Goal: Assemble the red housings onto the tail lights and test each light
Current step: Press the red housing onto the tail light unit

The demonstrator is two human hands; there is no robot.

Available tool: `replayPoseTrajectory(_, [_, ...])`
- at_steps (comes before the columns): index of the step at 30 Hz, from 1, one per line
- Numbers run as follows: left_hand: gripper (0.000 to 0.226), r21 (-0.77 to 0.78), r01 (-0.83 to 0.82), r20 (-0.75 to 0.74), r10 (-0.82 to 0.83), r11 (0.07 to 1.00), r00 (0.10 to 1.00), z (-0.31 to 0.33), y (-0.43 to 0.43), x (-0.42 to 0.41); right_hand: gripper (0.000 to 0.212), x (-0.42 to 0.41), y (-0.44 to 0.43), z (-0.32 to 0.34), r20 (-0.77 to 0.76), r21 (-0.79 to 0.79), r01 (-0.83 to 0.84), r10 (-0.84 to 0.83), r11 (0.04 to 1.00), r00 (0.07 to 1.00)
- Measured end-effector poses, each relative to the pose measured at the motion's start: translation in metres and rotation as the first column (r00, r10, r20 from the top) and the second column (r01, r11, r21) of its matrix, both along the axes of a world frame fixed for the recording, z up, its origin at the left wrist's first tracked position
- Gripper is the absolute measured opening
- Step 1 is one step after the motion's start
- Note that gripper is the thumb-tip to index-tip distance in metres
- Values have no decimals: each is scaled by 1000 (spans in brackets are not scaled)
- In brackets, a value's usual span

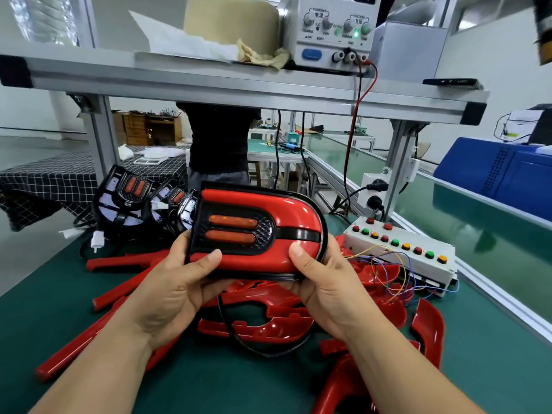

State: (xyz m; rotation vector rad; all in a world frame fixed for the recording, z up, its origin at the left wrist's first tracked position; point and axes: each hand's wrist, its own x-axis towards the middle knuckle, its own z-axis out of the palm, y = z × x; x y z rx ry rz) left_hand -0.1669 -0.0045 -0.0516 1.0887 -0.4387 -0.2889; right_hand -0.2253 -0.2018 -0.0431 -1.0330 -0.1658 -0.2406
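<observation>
tail light (257, 231) above loose housings (254, 321); button box (403, 249) right; bare lights (131, 198) behind-left.

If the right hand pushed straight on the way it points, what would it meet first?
The right hand points up-left into the tail light it grips, so probably that first; beyond is hidden.

Bright, even indoor light fills the scene, with pale daylight from a washed-out window (44, 19) at the upper left. White streaks of glare run along the glossy red cover of the tail light (298, 210). Shadows on the green table (209, 383) are soft and faint. The wide lens bows the shelf (239, 85) and bends lines near the edges. A dark thing (545, 31) in the top right corner is blurred, and the far background looks soft.
</observation>
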Motion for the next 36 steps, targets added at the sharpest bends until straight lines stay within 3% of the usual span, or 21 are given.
replayPoseTrajectory(4, [53,0,-39,7,39,999,999,0,1,1,61,1,2,-2,-10,-78,34,-35,996,999])
replayPoseTrajectory(7, [41,-95,-90,-43,86,991,995,4,2,4,68,-2,-15,9,-16,-184,6,-9,983,1000])
replayPoseTrajectory(9, [27,-130,-154,-94,143,979,985,7,6,9,67,-4,-40,16,22,-345,155,-157,926,987])
replayPoseTrajectory(10, [23,-134,-199,-124,182,971,975,8,8,12,60,-3,-54,17,74,-515,306,-314,800,946])
replayPoseTrajectory(11, [20,-137,-248,-159,226,959,961,8,10,15,51,0,-67,14,165,-704,436,-467,561,869])
replayPoseTrajectory(12, [17,-134,-295,-190,267,946,945,7,10,18,44,4,-77,9,272,-849,463,-540,254,796])
replayPoseTrajectory(13, [15,-121,-333,-210,303,935,929,5,10,20,41,9,-82,2,345,-918,395,-550,-29,761])
replayPoseTrajectory(14, [14,-97,-362,-215,335,927,917,2,9,22,42,14,-85,-6,362,-932,288,-536,-220,763])
replayPoseTrajectory(15, [14,-71,-383,-209,362,921,909,0,8,23,45,18,-86,-11,329,-933,183,-525,-311,784])
replayPoseTrajectory(18, [14,-29,-424,-202,410,905,889,-8,8,26,51,25,-84,-19,230,-928,10,-550,-373,803])
replayPoseTrajectory(22, [8,-6,-452,-242,437,892,866,-9,12,31,33,27,-82,-20,259,-905,-43,-627,-424,735])
replayPoseTrajectory(24, [7,14,-456,-234,446,890,864,-9,11,31,27,27,-81,-17,314,-903,16,-638,-428,703])
replayPoseTrajectory(28, [8,53,-444,-227,444,894,867,-11,2,26,20,21,-72,-6,517,-854,297,-635,-428,574])
replayPoseTrajectory(31, [10,24,-441,-227,435,897,872,-12,-7,20,26,20,-56,-8,480,-873,309,-556,-377,678])
replayPoseTrajectory(33, [11,-29,-433,-247,413,901,877,-11,-11,18,31,21,-47,-12,408,-895,217,-515,-390,754])
replayPoseTrajectory(36, [11,-114,-421,-304,372,900,877,-6,-11,16,42,23,-43,-16,304,-911,74,-540,-405,785])
